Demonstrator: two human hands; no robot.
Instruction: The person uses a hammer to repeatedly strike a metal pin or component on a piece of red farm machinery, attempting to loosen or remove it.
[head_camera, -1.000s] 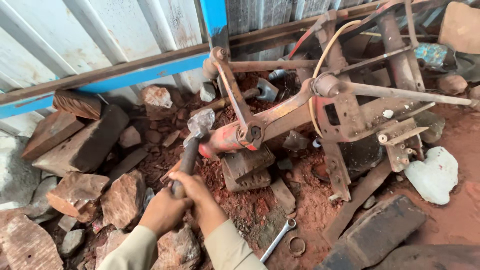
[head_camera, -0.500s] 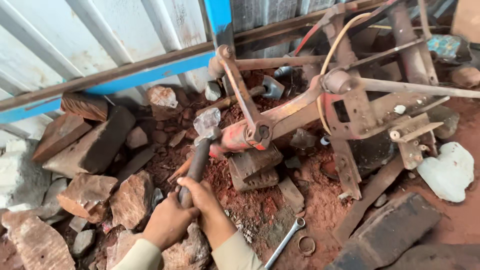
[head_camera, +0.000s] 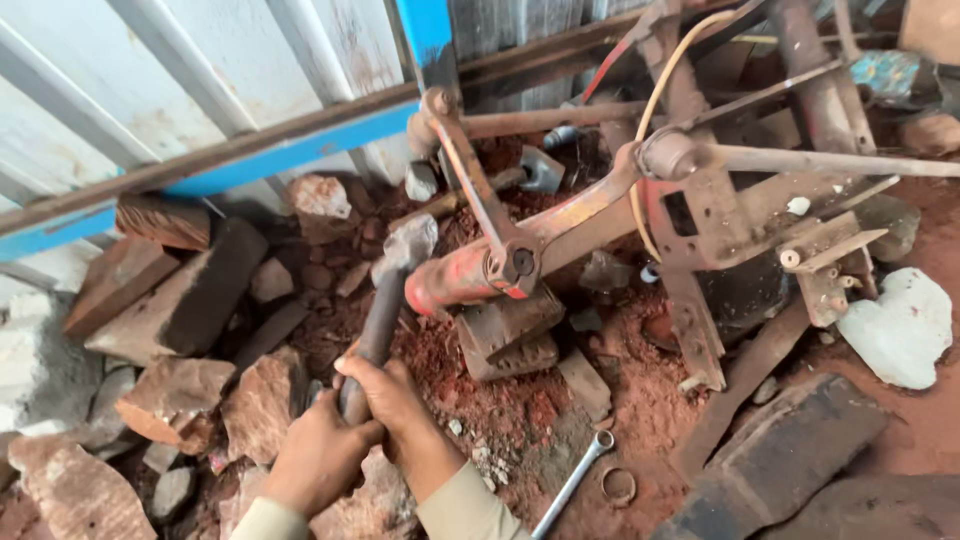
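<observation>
Both hands grip the dark handle of a heavy sledgehammer (head_camera: 385, 300). My left hand (head_camera: 318, 455) wraps the handle's lower end, and my right hand (head_camera: 400, 410) clasps it just above and beside. The grey hammer head points up and away, close to the end of a red-painted rusty shaft (head_camera: 455, 285). That shaft belongs to a rusted metal frame (head_camera: 700, 200) of bars and brackets lying on red soil, propped on a block (head_camera: 505, 340).
Broken bricks and stones (head_camera: 180, 300) pile up at left against a corrugated metal wall with a blue rail (head_camera: 300, 150). A spanner (head_camera: 570, 485) and a metal ring (head_camera: 618, 487) lie on the soil below. A white stone (head_camera: 900, 325) sits at right.
The hammer head has stayed near the red shaft's end while my hands slid slightly; the view has shifted closer and a little to the right.
</observation>
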